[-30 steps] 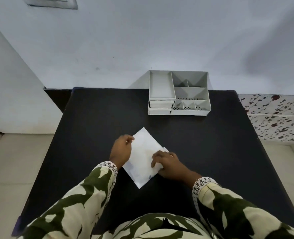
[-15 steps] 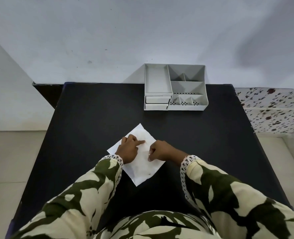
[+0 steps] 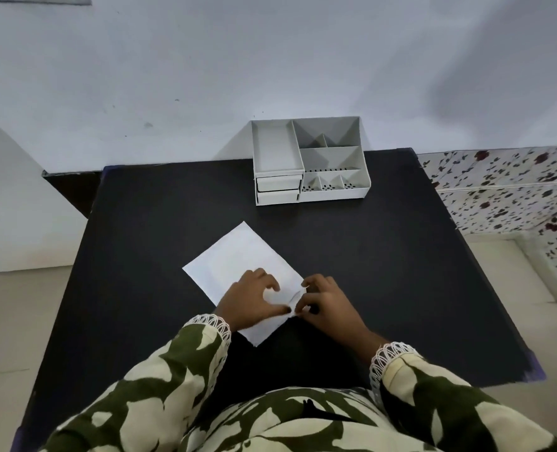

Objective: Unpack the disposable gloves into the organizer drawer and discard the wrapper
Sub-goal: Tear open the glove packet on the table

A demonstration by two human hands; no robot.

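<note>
A flat white glove wrapper [image 3: 234, 259] lies at an angle on the black table [image 3: 384, 262], near its front middle. My left hand [image 3: 252, 300] rests on the wrapper's near half and pinches its right edge with thumb and finger. My right hand [image 3: 327, 303] pinches the same edge right beside it, fingers curled. The wrapper is slightly lifted at that edge. No gloves are visible. The white organizer [image 3: 309, 164] stands at the table's far edge, its two small drawers [image 3: 278, 190] closed at the front left.
A pale wall rises just behind the organizer. A floral-patterned surface [image 3: 512, 187] lies past the table's right edge, tiled floor to the left and right. My patterned sleeves cover the table's near edge.
The wrapper has turned and shifted a little. Both hands have slid to its right edge and come together there, now pinching it. The camera has tilted.
</note>
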